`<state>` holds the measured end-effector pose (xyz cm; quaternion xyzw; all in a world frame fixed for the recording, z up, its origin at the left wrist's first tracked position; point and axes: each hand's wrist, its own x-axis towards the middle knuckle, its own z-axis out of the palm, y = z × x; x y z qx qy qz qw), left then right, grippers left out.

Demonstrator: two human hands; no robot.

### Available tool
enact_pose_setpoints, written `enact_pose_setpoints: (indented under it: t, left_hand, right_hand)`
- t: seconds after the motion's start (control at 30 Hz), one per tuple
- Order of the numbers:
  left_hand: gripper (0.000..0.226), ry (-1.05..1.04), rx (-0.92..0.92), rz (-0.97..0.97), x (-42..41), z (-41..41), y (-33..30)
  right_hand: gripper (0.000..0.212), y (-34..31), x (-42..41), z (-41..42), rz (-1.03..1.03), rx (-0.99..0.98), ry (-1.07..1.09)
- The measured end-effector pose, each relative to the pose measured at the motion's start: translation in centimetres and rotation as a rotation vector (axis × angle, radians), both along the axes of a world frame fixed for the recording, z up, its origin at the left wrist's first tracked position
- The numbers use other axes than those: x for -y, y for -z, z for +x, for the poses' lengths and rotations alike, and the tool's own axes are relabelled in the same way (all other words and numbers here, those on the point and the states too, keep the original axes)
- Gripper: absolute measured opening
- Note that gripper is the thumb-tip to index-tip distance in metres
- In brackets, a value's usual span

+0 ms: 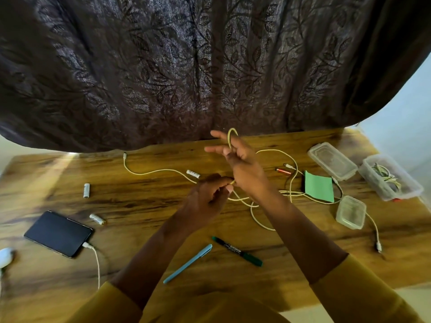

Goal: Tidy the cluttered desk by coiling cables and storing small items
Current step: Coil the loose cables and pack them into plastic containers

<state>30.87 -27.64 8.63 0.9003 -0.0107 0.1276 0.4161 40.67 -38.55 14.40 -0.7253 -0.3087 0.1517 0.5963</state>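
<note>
Two hands coil a cream braided cable above a cluttered wooden worktop.

Nearest, a light-blue pen and a green marker lie on the worktop between the mustard-sleeved forearms, and at the left a dark phone has its own white lead plugged in. Above these the left hand pinches the cream cable between curled fingertips, while the right hand is raised with fingers spread and a loop of cable hooked over them. The cable's slack tangles rightward under a green paper note, one plug lying free at far left near the curtain. White batteries lie scattered at left with bare wood around them. Clear plastic boxes crowd the right edge; one holds coiled wires, blurred. A white object at the left edge is cut off.
</note>
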Motion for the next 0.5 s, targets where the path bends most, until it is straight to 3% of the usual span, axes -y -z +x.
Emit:
enact_pose_setpoints:
  t: [0.33,0.43,0.5]
  left_hand:
    - [0.025,-0.226,0.131,0.002,-2.9,1.0,-3.3]
    - [0.028,-0.233,0.154,0.010,-2.9,1.3,-3.4]
    - [0.027,-0.251,0.183,0.034,-2.8,1.5,-3.3]
  right_hand:
    - [0.023,3.0,1.4,-0.9,-0.361,0.342,0.035]
    - [0.024,2.4,1.1,-1.4,-0.433,0.385,0.046]
    - [0.033,2.0,1.0,-1.2,-0.433,0.308,0.036]
